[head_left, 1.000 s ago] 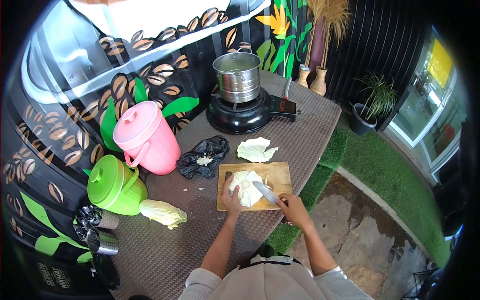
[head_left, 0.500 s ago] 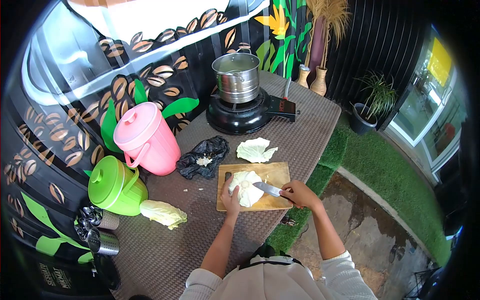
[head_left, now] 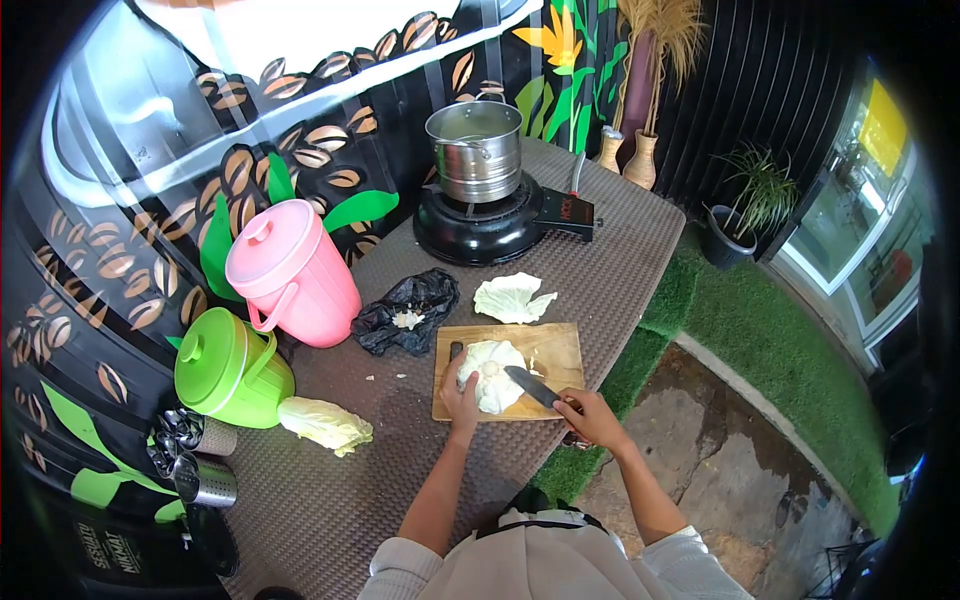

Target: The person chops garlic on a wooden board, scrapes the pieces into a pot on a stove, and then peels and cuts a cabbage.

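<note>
A pale cabbage (head_left: 494, 368) lies stem-up on a wooden cutting board (head_left: 556, 346) at the table's near edge. My left hand (head_left: 459, 397) presses on the cabbage's near left side. My right hand (head_left: 590, 415) grips the handle of a knife (head_left: 530, 385), and the blade's tip rests against the cabbage's right side near the stem.
A loose cabbage leaf (head_left: 512, 297) lies behind the board, beside a black bag (head_left: 407, 312) with scraps. A steel pot (head_left: 474, 150) sits on a black stove (head_left: 480, 230). Pink bucket (head_left: 290, 275), green bucket (head_left: 228, 368), another leaf (head_left: 322, 424) and steel cups (head_left: 200, 482) stand left.
My right hand swung right and up with the knife, then drew back toward me; the blade stays at the cabbage. My left hand has kept its hold.
</note>
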The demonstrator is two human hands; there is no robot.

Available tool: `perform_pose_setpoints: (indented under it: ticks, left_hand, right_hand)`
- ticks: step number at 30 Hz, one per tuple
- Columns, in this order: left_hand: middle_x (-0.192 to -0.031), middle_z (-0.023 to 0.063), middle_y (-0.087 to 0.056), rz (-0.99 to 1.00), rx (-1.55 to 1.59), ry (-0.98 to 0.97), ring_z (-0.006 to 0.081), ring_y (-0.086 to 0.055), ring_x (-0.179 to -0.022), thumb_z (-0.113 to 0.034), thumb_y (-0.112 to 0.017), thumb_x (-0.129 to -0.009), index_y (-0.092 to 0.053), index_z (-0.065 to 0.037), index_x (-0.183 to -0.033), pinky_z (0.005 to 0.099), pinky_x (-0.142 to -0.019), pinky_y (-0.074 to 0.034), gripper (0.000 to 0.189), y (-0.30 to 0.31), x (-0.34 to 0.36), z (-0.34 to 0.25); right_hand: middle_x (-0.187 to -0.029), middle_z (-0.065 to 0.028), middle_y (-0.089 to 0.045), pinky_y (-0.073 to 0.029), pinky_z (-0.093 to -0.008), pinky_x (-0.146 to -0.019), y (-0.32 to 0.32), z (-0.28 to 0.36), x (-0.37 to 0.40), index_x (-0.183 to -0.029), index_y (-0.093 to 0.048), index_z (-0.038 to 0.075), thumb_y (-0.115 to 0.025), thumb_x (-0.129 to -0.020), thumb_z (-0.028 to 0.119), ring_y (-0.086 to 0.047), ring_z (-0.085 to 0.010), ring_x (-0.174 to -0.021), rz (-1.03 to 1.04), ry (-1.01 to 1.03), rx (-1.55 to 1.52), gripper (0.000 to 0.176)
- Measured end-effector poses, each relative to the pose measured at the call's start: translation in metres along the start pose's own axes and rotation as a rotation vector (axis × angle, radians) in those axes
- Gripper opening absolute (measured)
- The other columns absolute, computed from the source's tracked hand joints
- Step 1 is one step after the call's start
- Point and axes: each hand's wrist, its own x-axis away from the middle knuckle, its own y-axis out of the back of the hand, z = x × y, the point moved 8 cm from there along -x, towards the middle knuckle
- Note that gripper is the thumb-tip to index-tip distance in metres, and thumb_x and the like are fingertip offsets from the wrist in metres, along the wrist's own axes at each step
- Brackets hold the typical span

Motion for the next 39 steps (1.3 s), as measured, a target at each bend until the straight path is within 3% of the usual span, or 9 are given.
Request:
perform_pose_setpoints:
  ticks: [4, 7, 9, 18, 21, 34, 36, 37, 39]
  left_hand:
    - [-0.124, 0.0163, -0.063, -0.001, -0.006, 0.026, 0.0290, -0.058, -0.114, 0.001, -0.060, -0.082, -0.059, 0.001, -0.125, 0.0376, -0.098, -0.043, 0.043, -0.001, 0.001, 0.002]
    - [-0.123, 0.0164, -0.063, -0.012, -0.002, 0.017, 0.0295, -0.059, -0.114, 0.001, -0.061, -0.081, -0.060, 0.001, -0.124, 0.0379, -0.099, -0.043, 0.043, 0.000, 0.001, 0.004]
    - [-0.122, 0.0163, -0.063, -0.022, -0.021, 0.020, 0.0296, -0.059, -0.114, 0.001, -0.061, -0.081, -0.061, 0.001, -0.123, 0.0382, -0.099, -0.043, 0.043, 0.001, 0.001, 0.004]
    - [-0.129, 0.0165, -0.059, 0.009, 0.031, 0.068, 0.0277, -0.053, -0.122, 0.003, -0.056, -0.084, -0.057, 0.006, -0.126, 0.0361, -0.106, -0.037, 0.042, -0.001, 0.002, 0.009]
    - [-0.125, 0.0161, -0.062, -0.014, 0.021, 0.018, 0.0295, -0.057, -0.116, 0.004, -0.059, -0.081, -0.060, 0.001, -0.124, 0.0380, -0.100, -0.042, 0.043, 0.000, 0.002, 0.008]
    - [-0.124, 0.0164, -0.063, -0.034, 0.020, -0.014, 0.0296, -0.057, -0.116, 0.000, -0.059, -0.084, -0.060, 0.002, -0.124, 0.0381, -0.100, -0.042, 0.040, 0.000, 0.001, 0.004]
    - [-0.123, 0.0170, -0.062, -0.032, -0.003, -0.008, 0.0299, -0.057, -0.116, 0.000, -0.060, -0.084, -0.060, 0.002, -0.124, 0.0386, -0.099, -0.042, 0.040, 0.000, 0.002, 0.004]
    - [-0.123, 0.0170, -0.062, -0.031, -0.004, -0.009, 0.0299, -0.057, -0.116, 0.000, -0.060, -0.084, -0.060, 0.002, -0.124, 0.0386, -0.099, -0.042, 0.040, 0.000, 0.002, 0.005]
    - [-0.124, 0.0174, -0.062, -0.038, -0.021, -0.021, 0.0303, -0.057, -0.116, 0.000, -0.060, -0.084, -0.060, 0.002, -0.124, 0.0391, -0.099, -0.043, 0.040, 0.000, 0.003, 0.005]
  right_hand:
    - [-0.056, -0.0093, -0.056, -0.044, -0.0360, -0.049, 0.005, 0.006, -0.003, -0.095, -0.062, -0.002, -0.057, -0.097, 0.021, -0.056, -0.0159, -0.046, -0.155, 0.243, 0.194, 0.023]
    - [-0.055, -0.0069, -0.055, -0.041, -0.0329, -0.043, 0.009, 0.010, -0.008, -0.093, -0.061, -0.001, -0.055, -0.098, 0.022, -0.052, -0.0135, -0.042, -0.109, 0.212, 0.215, 0.024]
    - [-0.054, -0.0034, -0.052, -0.036, -0.0285, -0.036, 0.000, -0.009, -0.010, -0.091, -0.061, 0.000, -0.053, -0.100, 0.022, -0.046, -0.0102, -0.037, 0.174, -0.112, -0.160, 0.025]
    - [-0.054, -0.0009, -0.050, -0.030, -0.0242, -0.032, -0.024, -0.011, 0.003, -0.093, -0.057, -0.002, -0.051, -0.101, 0.021, -0.040, -0.0064, -0.034, 0.044, -0.070, -0.288, 0.025]
    - [-0.055, -0.0004, -0.051, -0.030, -0.0236, -0.032, -0.031, -0.025, 0.002, -0.095, -0.058, -0.002, -0.051, -0.102, 0.021, -0.039, -0.0059, -0.034, 0.087, -0.084, -0.388, 0.025]
    - [-0.059, 0.0017, -0.050, -0.029, -0.0200, -0.033, -0.045, -0.042, -0.001, -0.108, -0.059, -0.001, -0.050, -0.102, 0.023, -0.038, -0.0035, -0.037, 0.111, -0.142, -0.573, 0.026]
    - [-0.061, -0.0051, -0.058, -0.040, -0.0281, -0.038, -0.035, -0.039, -0.001, -0.112, -0.059, -0.002, -0.052, -0.100, 0.022, -0.051, -0.0143, -0.040, 0.029, -0.115, -0.311, 0.028]
    - [-0.061, -0.0051, -0.058, -0.040, -0.0281, -0.038, -0.036, -0.038, 0.000, -0.112, -0.059, -0.002, -0.052, -0.100, 0.022, -0.051, -0.0143, -0.040, 0.029, -0.114, -0.312, 0.028]
    - [-0.067, -0.0170, -0.064, -0.051, -0.0394, -0.054, -0.020, -0.001, 0.008, -0.112, -0.059, -0.003, -0.056, -0.097, 0.022, -0.064, -0.0321, -0.057, -0.300, 0.256, 0.338, 0.029]
